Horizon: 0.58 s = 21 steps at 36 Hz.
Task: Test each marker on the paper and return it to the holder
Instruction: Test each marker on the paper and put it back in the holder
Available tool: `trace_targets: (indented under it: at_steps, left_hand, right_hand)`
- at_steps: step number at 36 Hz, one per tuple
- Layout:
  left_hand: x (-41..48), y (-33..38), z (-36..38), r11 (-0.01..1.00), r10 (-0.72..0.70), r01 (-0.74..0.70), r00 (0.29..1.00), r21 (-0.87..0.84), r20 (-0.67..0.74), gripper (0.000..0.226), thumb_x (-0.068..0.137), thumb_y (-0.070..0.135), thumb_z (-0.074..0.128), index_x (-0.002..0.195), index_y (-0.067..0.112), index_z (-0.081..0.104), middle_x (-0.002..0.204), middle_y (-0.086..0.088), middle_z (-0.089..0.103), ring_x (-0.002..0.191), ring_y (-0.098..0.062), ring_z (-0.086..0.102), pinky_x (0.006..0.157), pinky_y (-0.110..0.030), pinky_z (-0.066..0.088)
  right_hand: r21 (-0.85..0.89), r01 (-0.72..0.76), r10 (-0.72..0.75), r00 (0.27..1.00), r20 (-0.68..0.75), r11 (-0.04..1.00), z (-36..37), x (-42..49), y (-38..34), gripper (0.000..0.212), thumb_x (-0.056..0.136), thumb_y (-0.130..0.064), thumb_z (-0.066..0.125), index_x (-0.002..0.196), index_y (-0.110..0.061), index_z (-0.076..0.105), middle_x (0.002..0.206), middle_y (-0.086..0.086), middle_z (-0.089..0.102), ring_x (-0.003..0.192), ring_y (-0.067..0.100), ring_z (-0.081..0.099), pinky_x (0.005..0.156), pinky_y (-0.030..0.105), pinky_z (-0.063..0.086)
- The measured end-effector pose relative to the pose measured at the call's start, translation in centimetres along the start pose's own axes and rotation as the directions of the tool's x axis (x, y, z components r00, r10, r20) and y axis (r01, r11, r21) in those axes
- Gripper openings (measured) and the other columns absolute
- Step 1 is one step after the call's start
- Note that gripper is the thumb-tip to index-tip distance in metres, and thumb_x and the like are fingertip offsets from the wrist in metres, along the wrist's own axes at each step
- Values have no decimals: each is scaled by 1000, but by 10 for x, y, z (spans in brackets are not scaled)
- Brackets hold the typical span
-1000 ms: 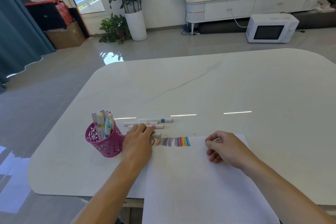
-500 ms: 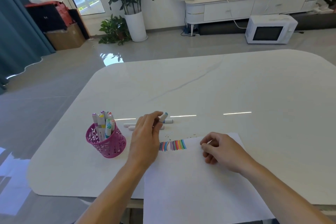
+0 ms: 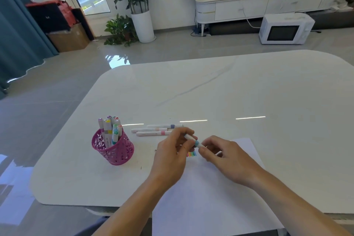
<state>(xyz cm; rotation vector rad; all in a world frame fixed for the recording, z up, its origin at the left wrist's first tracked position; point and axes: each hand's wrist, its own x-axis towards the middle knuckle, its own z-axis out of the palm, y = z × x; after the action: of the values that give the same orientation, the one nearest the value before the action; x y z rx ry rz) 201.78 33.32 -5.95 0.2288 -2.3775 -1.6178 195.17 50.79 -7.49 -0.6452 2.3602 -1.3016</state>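
A white marker with a light blue band (image 3: 193, 141) hangs just above the top edge of the paper (image 3: 210, 197). My left hand (image 3: 172, 151) grips its barrel and my right hand (image 3: 224, 156) pinches its right end; both are closed on it. A strip of coloured test strokes (image 3: 191, 154) shows between the hands, mostly hidden. The pink cut-out holder (image 3: 115, 149) stands to the left with several markers upright in it. Three white markers (image 3: 153, 130) lie on the table behind my left hand.
The white marble-look table (image 3: 249, 92) extends far back and right. Its front edge runs close under my forearms. On the floor beyond stand a potted plant (image 3: 142, 25), a white microwave (image 3: 285, 28) and a cardboard box (image 3: 69, 38).
My left hand picked a marker from the row on the table and carried it right over the paper. My right hand rose off the paper and took hold of its other end.
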Motion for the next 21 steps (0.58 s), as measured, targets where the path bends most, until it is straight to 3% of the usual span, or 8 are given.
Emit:
trace_targets:
  at_steps: [2,5,10,15,21]
  left_hand:
    - [-1,-2,0,999,-6,5,1000,53,16,18,97,11,61,103,28,64,93,12,73,87,-8,71,83,-34,59]
    - [-1,-7,-1,971,48,-63,996,231,71,11,99,19,60,106,27,64,86,14,71,83,-1,69,78,-25,58]
    - [-3,-14,-4,837,133,-245,958,489,253,17,103,30,49,111,27,64,91,20,57,82,2,54,72,-10,39]
    - [-7,-20,-2,784,100,-300,925,543,367,24,105,27,43,119,23,62,102,6,60,90,-14,54,78,-23,41]
    - [-6,-20,-3,808,103,-281,933,519,345,34,96,27,37,99,14,68,84,3,62,71,-15,52,68,-29,44]
  right_hand:
    - [-9,1,-1,1000,13,1000,0,1,1,15,98,-51,60,97,-37,67,86,-6,71,78,13,66,78,35,55]
    - [-85,23,-23,1000,7,996,0,1,3,19,98,-53,59,95,-35,66,77,-7,66,66,6,57,66,27,47]
    - [-307,65,-76,997,-24,949,0,1,7,30,98,-56,56,84,-30,61,77,-11,62,74,8,57,68,27,47]
    - [-517,54,-49,999,23,854,0,-2,5,49,95,-72,44,70,-29,42,67,-8,55,62,9,49,55,23,33]
    - [-577,44,-18,999,50,815,5,-3,3,56,97,-74,36,70,-25,40,65,-4,56,63,15,52,56,28,34]
